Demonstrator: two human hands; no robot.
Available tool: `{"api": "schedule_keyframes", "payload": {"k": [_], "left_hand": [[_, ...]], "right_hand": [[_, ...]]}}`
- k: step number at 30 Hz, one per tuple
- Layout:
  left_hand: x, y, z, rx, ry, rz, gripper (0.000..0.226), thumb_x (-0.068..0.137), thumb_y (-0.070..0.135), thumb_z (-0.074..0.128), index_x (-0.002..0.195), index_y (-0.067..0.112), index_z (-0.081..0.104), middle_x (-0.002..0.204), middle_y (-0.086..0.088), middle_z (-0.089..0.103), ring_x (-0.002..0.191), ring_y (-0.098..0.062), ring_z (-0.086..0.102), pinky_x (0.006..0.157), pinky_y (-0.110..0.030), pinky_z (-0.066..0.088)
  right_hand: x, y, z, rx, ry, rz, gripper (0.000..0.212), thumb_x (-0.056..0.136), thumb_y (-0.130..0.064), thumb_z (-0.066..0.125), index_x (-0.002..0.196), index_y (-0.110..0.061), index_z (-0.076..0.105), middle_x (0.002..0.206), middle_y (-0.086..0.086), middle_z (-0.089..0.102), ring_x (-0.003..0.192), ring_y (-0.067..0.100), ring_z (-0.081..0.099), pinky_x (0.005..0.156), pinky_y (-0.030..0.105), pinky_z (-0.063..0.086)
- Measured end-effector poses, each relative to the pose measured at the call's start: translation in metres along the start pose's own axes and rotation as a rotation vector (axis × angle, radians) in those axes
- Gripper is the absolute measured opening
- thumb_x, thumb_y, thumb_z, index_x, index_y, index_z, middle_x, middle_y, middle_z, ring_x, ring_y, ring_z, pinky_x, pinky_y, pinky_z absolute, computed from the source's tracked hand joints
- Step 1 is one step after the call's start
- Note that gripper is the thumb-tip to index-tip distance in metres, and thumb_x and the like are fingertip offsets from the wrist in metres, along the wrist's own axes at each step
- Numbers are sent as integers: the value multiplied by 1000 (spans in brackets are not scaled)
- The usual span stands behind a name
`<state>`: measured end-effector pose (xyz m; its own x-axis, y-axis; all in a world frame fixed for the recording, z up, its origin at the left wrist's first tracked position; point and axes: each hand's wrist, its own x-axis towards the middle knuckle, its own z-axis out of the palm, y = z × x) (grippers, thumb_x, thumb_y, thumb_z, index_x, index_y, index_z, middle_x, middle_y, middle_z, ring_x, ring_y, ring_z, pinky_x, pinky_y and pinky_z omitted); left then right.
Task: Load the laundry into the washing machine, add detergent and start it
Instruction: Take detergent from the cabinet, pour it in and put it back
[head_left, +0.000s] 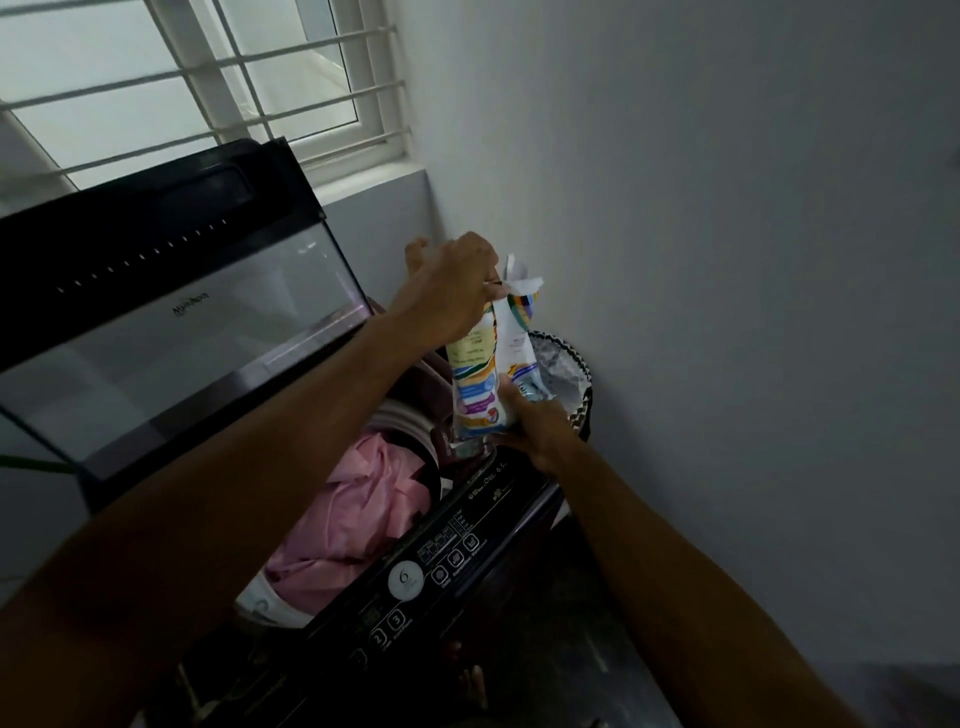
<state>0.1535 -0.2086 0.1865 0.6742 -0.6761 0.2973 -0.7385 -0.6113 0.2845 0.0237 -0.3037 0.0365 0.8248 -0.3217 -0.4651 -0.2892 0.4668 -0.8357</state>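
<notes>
A: Pouch (491, 364) stood nearly upright, long axis vertical, above the washer's (467, 525) right rear corner, beside the open drum.

B: Which hand had which end?

A: The left hand (457, 286) pinched the torn top, fingers curled round the neck. The right hand (530, 421) gripped the bottom from below. Both were clamped on it; neither was loose.

B: And the laundry?

A: Pink clothes (353, 514) already lay in the drum, below and left of the pouch, with the lid (171, 322) propped up behind.

B: So the pour went which way?

A: My guess: the top had to tip left and down toward the clothes, the right hand lifting the base. A bin (571, 374) sat just behind the pouch, so a tilt the wrong way would have spilled there.
</notes>
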Motion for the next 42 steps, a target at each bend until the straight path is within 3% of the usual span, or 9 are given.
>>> {"api": "schedule_keyframes", "payload": {"k": [3,9,16,20,23,27,31,36,42], "left_hand": [[-10,-8,13,2,-30,-20,19,93,39,59,95,21,64,113,5,59,106,-16,56,106,-49,21],[-20,-13,26,-216,-113,-81,16,97,29,56,93,15,63,94,1,58,84,-17,56,67,-27,36],[-20,-8,32,-272,-80,-54,20,96,28,58,95,10,66,91,-5,64,82,-18,59,62,-27,37],[-24,-14,38,-406,-29,-22,11,89,27,69,93,17,67,97,-2,64,86,-11,57,71,-25,44],[-41,-15,44,-616,28,-187,38,80,23,79,114,26,61,115,1,61,98,-10,61,73,-19,51],[-80,-15,72,-1132,49,-513,95,68,4,86,143,21,31,125,2,57,104,-9,65,78,-25,58],[-100,-22,101,-1043,-80,-617,60,73,13,84,127,13,58,115,-2,69,106,-20,67,83,-42,60],[-88,-32,94,-974,8,-643,29,77,20,82,103,12,75,102,-4,76,90,-18,74,85,-45,59],[-70,-39,80,-656,78,-543,38,76,29,83,105,6,74,98,-3,75,80,-13,71,70,-26,59]], "right_hand": [[2,6,-6,-110,75,-22,32,80,-39,77,106,-22,67,100,1,75,91,24,71,63,35,57],[5,-5,-18,-430,221,-19,44,72,-55,78,98,-21,67,89,-7,68,68,1,62,48,21,48],[72,0,-55,-877,286,-249,123,36,-83,77,135,-18,44,131,0,56,119,20,55,97,39,51],[31,-41,-27,-752,21,-387,100,54,-10,93,137,-19,37,124,-8,54,111,7,55,90,31,56],[23,-48,-22,-715,-138,-324,100,60,12,84,141,-14,30,111,-14,54,96,-1,57,75,17,56],[32,-40,-31,-620,-77,-350,92,52,10,88,132,-7,45,118,5,66,106,16,66,79,36,59],[28,-42,-35,-664,36,-345,44,66,-3,86,107,-4,68,101,11,73,89,21,72,81,41,60],[23,-50,-31,-600,123,-509,20,74,1,79,92,5,73,86,9,68,55,-10,61,58,9,50],[33,-41,-26,-559,209,-536,20,78,-10,79,91,4,72,85,16,72,71,17,65,67,28,56]]}}
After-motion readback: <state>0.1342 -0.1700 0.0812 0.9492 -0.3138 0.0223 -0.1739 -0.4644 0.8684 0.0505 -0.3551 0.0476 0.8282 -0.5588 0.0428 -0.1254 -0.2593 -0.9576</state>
